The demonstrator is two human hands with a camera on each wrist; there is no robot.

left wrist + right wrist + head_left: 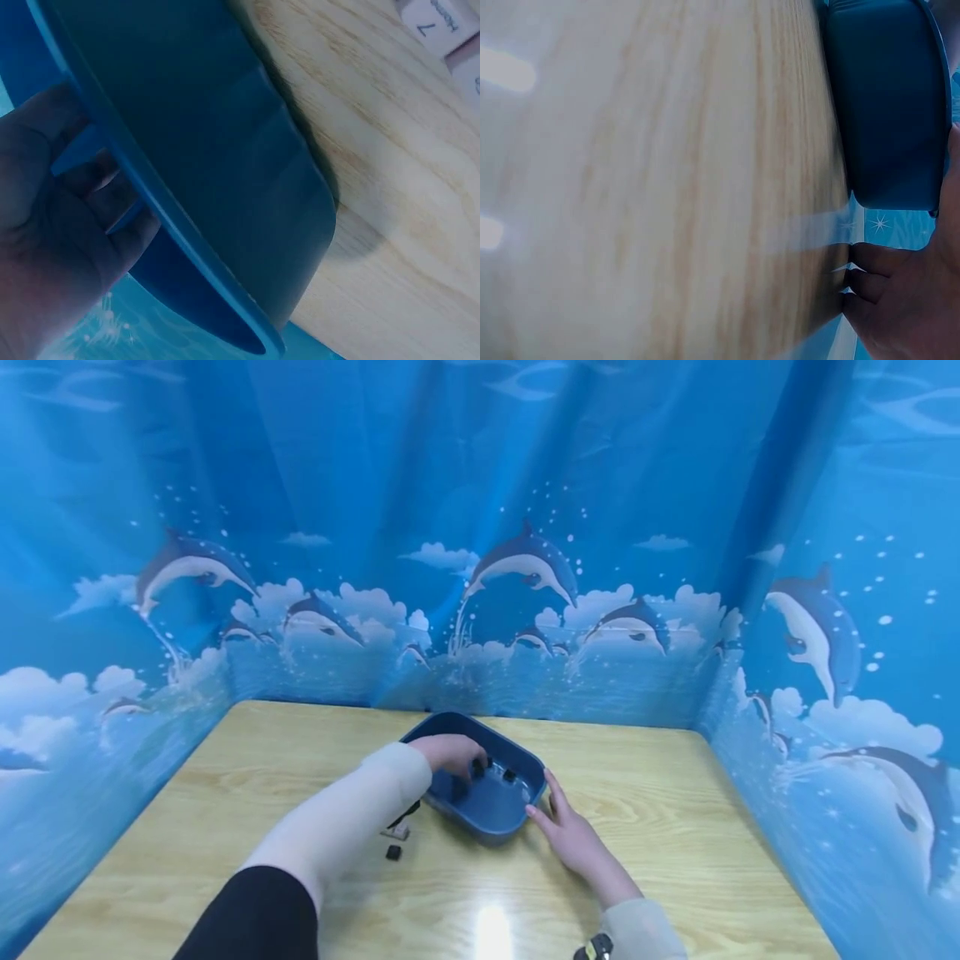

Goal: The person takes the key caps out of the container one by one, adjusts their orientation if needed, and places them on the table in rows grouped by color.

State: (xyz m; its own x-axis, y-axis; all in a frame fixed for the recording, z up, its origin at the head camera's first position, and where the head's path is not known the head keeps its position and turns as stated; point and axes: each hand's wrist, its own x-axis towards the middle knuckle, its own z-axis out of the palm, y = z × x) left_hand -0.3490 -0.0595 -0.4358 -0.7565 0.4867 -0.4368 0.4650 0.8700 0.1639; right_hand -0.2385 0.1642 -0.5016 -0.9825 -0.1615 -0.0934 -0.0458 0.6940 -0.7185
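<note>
A dark blue rectangular bin (491, 802) stands at an angle on the wooden table. My left hand (450, 753) reaches over its near-left rim, fingers inside; in the left wrist view the rim hides the fingertips of that hand (67, 202). Close to those fingers is a dark thing, but whether they pinch it is unclear. Inside the bin lies a small black cube (509, 774). My right hand (572, 835) touches the bin's right end with thumb and fingers spread. In the right wrist view, its fingers (874, 274) extend beside the bin's corner.
Left of the bin, partly behind my left forearm, lie a pale block (397, 832) and a black cube (393, 852). A pale printed block (439, 22) shows in the left wrist view. Blue dolphin curtains (480, 677) border the table (660, 810) at back and sides.
</note>
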